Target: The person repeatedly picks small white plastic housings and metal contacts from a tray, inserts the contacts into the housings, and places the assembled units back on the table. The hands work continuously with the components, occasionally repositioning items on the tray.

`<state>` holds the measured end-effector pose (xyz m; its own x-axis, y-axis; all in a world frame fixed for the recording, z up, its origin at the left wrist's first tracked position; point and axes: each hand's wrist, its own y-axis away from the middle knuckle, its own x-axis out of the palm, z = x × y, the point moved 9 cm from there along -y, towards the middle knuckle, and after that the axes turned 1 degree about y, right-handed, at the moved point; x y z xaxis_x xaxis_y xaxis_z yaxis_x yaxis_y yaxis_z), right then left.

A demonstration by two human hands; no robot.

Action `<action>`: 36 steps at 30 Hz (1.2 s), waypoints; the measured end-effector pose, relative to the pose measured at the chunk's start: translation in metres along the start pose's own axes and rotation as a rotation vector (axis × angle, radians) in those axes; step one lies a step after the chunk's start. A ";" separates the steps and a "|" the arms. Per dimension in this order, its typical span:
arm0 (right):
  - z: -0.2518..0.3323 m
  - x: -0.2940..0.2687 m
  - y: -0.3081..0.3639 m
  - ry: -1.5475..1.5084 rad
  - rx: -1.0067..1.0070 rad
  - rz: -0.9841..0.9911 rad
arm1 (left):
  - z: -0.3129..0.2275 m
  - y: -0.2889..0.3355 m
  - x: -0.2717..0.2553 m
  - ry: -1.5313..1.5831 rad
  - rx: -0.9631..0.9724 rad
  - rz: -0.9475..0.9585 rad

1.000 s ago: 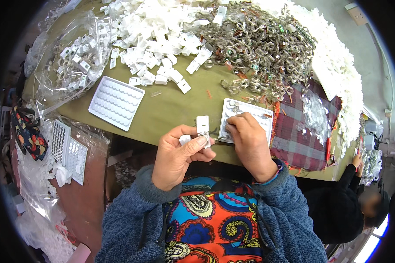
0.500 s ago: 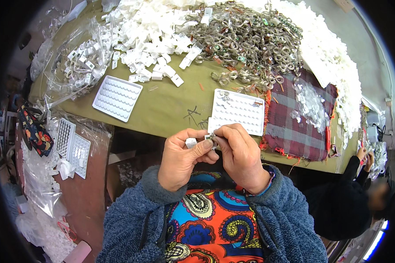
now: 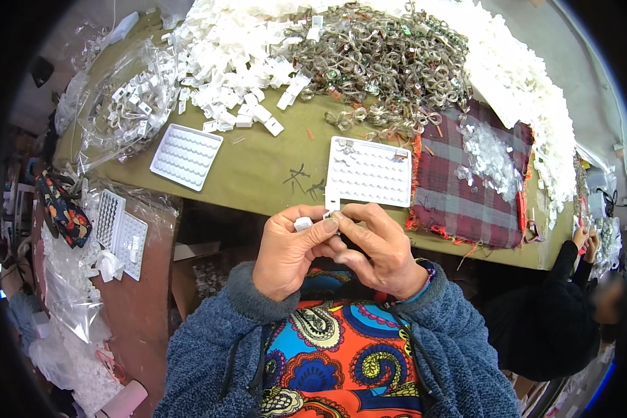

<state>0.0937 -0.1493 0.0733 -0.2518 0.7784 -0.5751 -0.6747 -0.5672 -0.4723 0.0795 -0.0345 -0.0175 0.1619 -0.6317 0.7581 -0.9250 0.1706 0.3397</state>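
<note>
Both of my hands meet at the front edge of the table. Between the thumb and fingers of my left hand stands a small white plastic housing, its flat end pointing away from me. A second white plastic piece is tucked in the curled fingers of the same hand. My right hand is closed, its thumb and forefinger pinched against the near end of the housing. Whatever small part lies under those fingertips is hidden. Just beyond sits a white dimpled tray with a few small clear bits at its upper left.
Heaps of white housings and coiled grey wires cover the back. A plaid cloth carries clear small pieces. Another dimpled tray and a plastic bag lie left. A person works at right.
The white housing now stands up further beyond my fingertips. My right-hand fingers have shifted down and bent more against its near end. My left hand has barely moved.
</note>
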 end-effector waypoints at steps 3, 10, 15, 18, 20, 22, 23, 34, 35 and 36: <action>-0.016 -0.019 0.006 -0.320 0.181 -0.116 | -0.003 0.005 0.006 -0.182 -0.026 0.024; -0.066 0.025 0.033 -0.821 0.851 -0.060 | 0.020 -0.002 0.010 -0.329 -0.131 0.075; -0.038 -0.015 0.017 -0.304 0.373 -0.123 | 0.041 0.000 0.009 -0.021 -0.269 0.130; -0.013 -0.024 0.014 -0.274 0.157 -0.111 | 0.044 -0.001 0.018 0.145 -0.297 0.215; 0.002 -0.033 0.016 -0.086 0.001 -0.163 | 0.044 -0.003 0.025 0.158 -0.291 0.269; 0.014 -0.041 0.022 0.099 -0.175 -0.221 | 0.049 -0.002 0.025 0.115 -0.340 0.227; 0.017 -0.043 0.027 0.150 -0.237 -0.241 | 0.049 -0.004 0.029 0.075 -0.308 0.240; -0.019 -0.100 0.072 0.182 -0.105 -0.351 | 0.087 -0.017 0.052 0.028 -0.474 0.204; -0.030 -0.122 0.081 0.251 -0.005 -0.470 | 0.088 -0.019 0.054 0.006 -0.455 0.231; -0.047 -0.145 0.092 0.325 0.165 -0.547 | 0.090 -0.020 0.056 -0.010 -0.438 0.253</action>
<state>0.1010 -0.3271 0.0814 0.3622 0.8074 -0.4657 -0.7499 -0.0443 -0.6600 0.0763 -0.1412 -0.0314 -0.0542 -0.5365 0.8421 -0.7031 0.6194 0.3494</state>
